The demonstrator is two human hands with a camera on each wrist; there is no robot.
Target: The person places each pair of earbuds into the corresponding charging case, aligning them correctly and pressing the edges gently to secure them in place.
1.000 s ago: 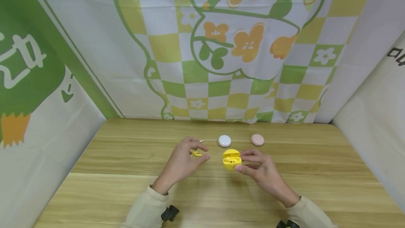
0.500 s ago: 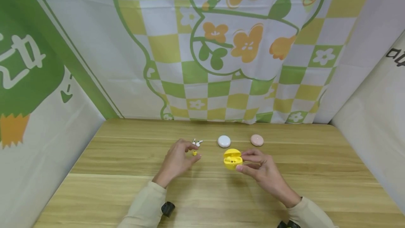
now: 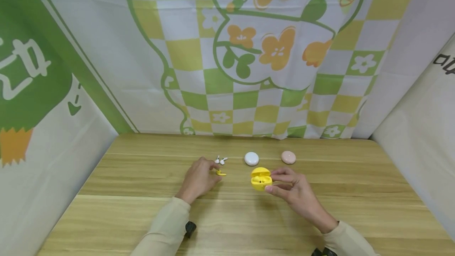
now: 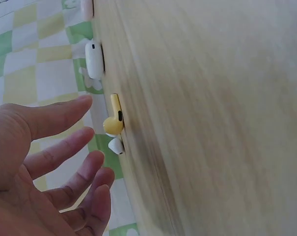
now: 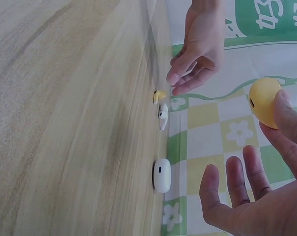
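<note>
A yellow earbud lies on the wooden table, its stem toward the right. Just left of it hovers my left hand; the left wrist view shows a gap between the loosely bent fingers and the yellow earbud. My right hand holds a yellow earbud case above the table, pinched at its right side between thumb and fingers. The case's lid is raised, and its inside with small dark spots faces the head camera. From the right wrist view only the case's rounded outside shows.
Two white earbuds lie just behind the yellow one. A round white case and a round pink case rest farther back on the table. Printed cloth hangs behind and at both sides.
My left hand has drawn back to the left, away from over the earbuds, so the white pair and the yellow earbud now show fully. The right hand with the case has barely moved.
</note>
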